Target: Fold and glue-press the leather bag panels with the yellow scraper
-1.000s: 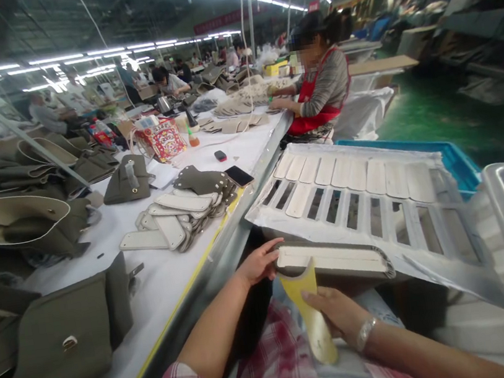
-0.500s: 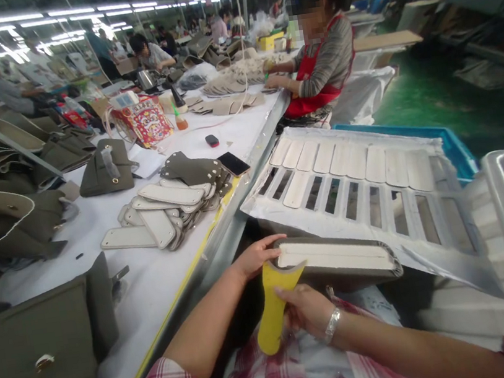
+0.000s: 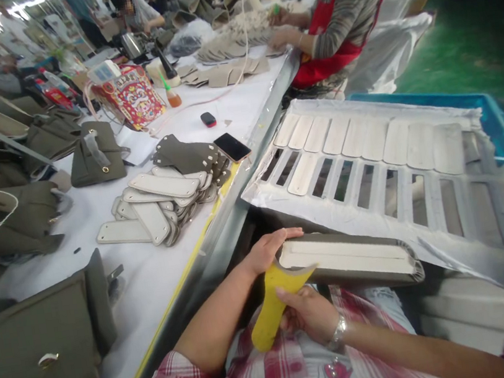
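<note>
My left hand (image 3: 271, 251) grips the near-left end of a dark olive bag (image 3: 367, 274), its fingers laid along the edge. The bag lies on its side over my lap, and a long cream panel (image 3: 346, 256) with rounded ends faces up. Wrapped in my right hand (image 3: 309, 313) is a flat yellow scraper (image 3: 272, 311) with a curved, notched top. One tip of the scraper reaches over the cream panel's left end. Whether it touches the panel, I cannot tell.
A white slotted rack (image 3: 314, 199) with cream strips (image 3: 357, 136) rests by a blue crate (image 3: 494, 111). On the table lie pale strips (image 3: 146, 204), a phone (image 3: 232, 147) and olive bags (image 3: 45, 356). A co-worker in a red apron (image 3: 327, 22) works farther along.
The view has tipped downward. My left hand has slid slightly over the bag's end, and the scraper has tilted further to the right in my right hand.
</note>
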Available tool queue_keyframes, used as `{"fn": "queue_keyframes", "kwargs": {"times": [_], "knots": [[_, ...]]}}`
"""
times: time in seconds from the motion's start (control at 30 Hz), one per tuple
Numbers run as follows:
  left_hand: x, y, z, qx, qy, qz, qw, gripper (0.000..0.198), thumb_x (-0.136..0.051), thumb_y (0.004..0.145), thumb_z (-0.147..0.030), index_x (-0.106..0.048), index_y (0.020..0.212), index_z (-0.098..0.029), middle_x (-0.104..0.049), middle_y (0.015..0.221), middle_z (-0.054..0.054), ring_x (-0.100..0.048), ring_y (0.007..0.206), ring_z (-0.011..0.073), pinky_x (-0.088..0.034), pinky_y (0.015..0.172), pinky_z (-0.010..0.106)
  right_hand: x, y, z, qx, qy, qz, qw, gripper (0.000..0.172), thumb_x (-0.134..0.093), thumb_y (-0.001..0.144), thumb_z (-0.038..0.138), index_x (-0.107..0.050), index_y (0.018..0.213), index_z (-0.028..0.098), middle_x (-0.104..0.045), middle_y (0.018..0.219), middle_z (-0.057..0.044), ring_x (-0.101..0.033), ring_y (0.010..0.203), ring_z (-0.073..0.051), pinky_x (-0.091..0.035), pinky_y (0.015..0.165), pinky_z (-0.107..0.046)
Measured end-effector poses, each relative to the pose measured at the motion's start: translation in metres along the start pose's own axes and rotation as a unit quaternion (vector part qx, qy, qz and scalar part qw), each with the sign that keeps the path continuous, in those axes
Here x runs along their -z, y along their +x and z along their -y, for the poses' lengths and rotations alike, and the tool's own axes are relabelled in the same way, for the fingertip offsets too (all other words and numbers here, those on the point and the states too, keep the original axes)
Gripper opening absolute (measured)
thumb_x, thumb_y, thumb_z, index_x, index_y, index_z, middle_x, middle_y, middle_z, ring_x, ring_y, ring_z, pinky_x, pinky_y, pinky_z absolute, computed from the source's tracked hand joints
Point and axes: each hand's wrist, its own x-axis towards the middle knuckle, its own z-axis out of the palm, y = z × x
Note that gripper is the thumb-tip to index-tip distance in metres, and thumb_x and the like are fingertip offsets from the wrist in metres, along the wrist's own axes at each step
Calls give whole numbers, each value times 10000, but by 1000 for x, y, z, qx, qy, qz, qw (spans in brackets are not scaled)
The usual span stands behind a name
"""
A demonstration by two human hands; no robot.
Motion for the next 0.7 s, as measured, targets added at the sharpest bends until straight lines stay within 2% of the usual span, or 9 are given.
{"fn": "queue_keyframes", "kwargs": {"times": [0.07, 0.2, 0.37, 0.47, 0.6, 0.7], "knots": [[-2, 1, 1, 20, -44, 18, 999, 495, -287, 933, -440, -629, 1124, -137, -597, 1209, 75, -511, 1150, 222, -349, 1014, 331, 2, 1, -1, -10, 0, 0, 1000, 428, -685, 616, 561, -648, 574, 136, -577, 433, -45, -495, 364, -105, -392, 384, -193], [-7, 3, 2, 56, -67, -14, 996, 485, -383, 896, -486, -620, 1130, -133, -626, 1147, 83, -558, 1049, 228, -411, 901, 300, 4, 0, -2, -16, 10, -1, 1000, 465, -709, 558, 578, -580, 561, 131, -586, 444, -49, -526, 383, -110, -418, 400, -186], [-10, 4, 1, 103, -49, -34, 993, 496, -430, 870, -509, -650, 1082, -119, -681, 922, 73, -592, 770, 175, -427, 702, 255, 3, -5, 5, -19, 10, 8, 1000, 318, -664, 700, 449, -581, 641, 147, -604, 493, -41, -551, 432, -111, -449, 451, -188], [-11, 3, 1, 97, -33, -51, 993, 482, -431, 870, -502, -665, 1057, -123, -678, 913, 71, -579, 753, 166, -417, 677, 244, 4, -6, 7, -37, 1, 5, 999, 269, -637, 731, 412, -590, 668, 155, -573, 467, -36, -525, 407, -121, -443, 438, -215], [-14, 1, 1, 108, -5, -77, 991, 462, -420, 876, -485, -669, 1037, -130, -673, 957, 72, -578, 781, 173, -420, 675, 243, 11, -3, 5, -38, -40, 2, 998, 323, -645, 699, 466, -605, 678, 146, -551, 436, -30, -501, 374, -113, -423, 426, -216], [-17, -1, 0, 107, 14, -91, 990, 449, -422, 876, -479, -671, 1029, -138, -672, 970, 65, -578, 813, 179, -424, 711, 249, 18, -2, 5, -36, -69, 4, 997, 356, -660, 664, 477, -605, 605, 130, -544, 402, -32, -472, 335, -103, -402, 402, -211]]}}
